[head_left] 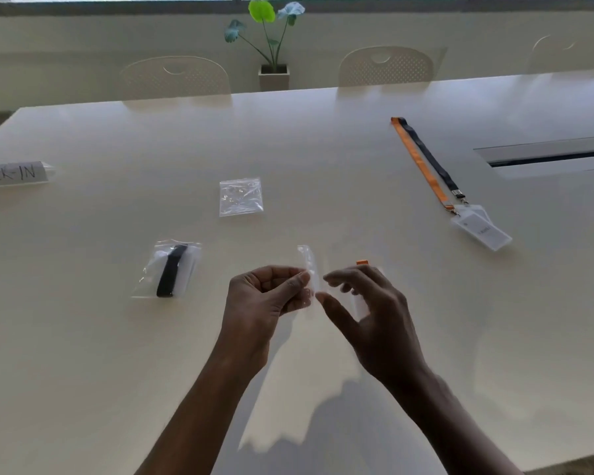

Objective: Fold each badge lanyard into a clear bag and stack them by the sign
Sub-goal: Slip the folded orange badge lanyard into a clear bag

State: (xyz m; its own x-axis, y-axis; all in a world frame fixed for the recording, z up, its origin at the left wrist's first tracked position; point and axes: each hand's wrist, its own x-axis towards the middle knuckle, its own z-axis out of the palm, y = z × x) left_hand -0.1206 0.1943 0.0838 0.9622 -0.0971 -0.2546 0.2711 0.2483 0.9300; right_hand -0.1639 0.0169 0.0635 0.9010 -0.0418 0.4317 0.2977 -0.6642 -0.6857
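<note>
Meanwhile the left hand (264,296) pinches the clear bag (308,269) at centre frame; the right hand (364,303), fingers spread, cups a folded orange lanyard (361,262), which may unfold against the narrow mouth.

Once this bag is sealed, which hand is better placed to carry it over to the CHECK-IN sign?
Left, probably. The left hand already pinches the clear bag, and the CHECK-IN sign lies at the table's far left. The right hand would have to cross over.
</note>
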